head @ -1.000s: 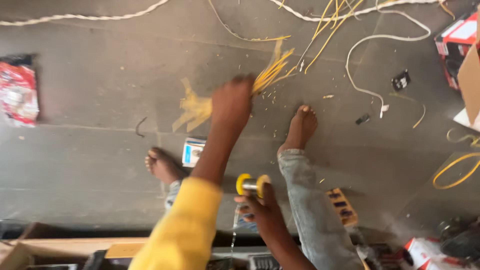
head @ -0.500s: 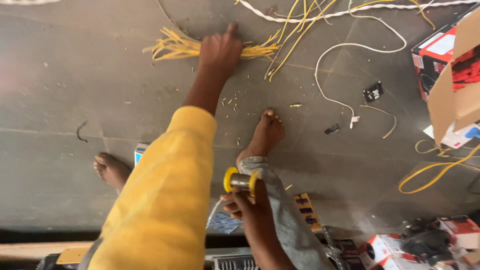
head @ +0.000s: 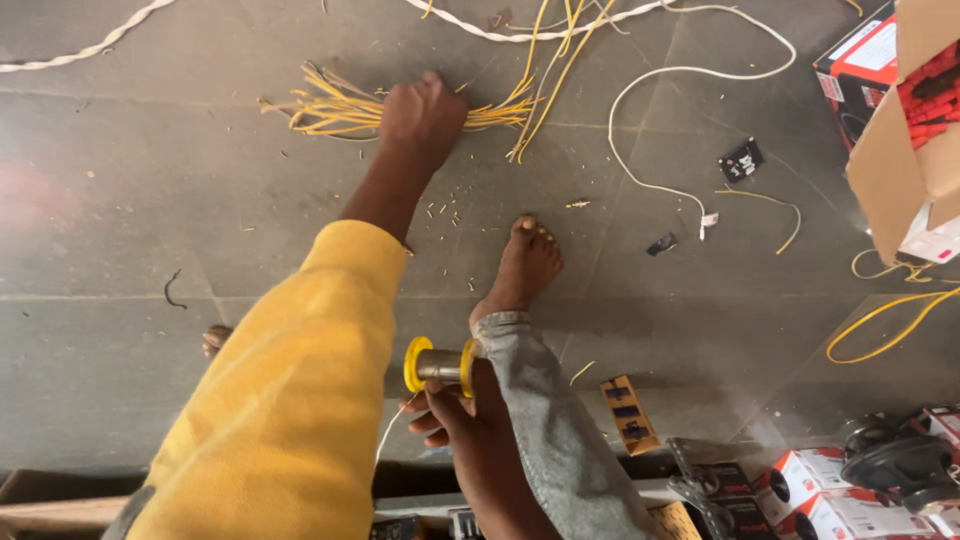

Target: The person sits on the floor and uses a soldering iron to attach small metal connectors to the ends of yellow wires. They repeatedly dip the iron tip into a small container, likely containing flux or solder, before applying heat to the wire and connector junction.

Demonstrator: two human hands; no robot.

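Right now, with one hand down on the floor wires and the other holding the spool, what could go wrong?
The left hand grips a loose bundle of yellow wire pieces; strands could slip from the grip or tangle. The solder spool in the right hand trails a thin strand that might snag. The bare foot rests among wire clippings, which may prick it.

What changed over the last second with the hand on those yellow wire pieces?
The left hand stretched farther out across the grey floor, keeping its grip on the bundle of short yellow wire pieces. The right hand kept holding the yellow-ended spool of silvery wire beside the knee.
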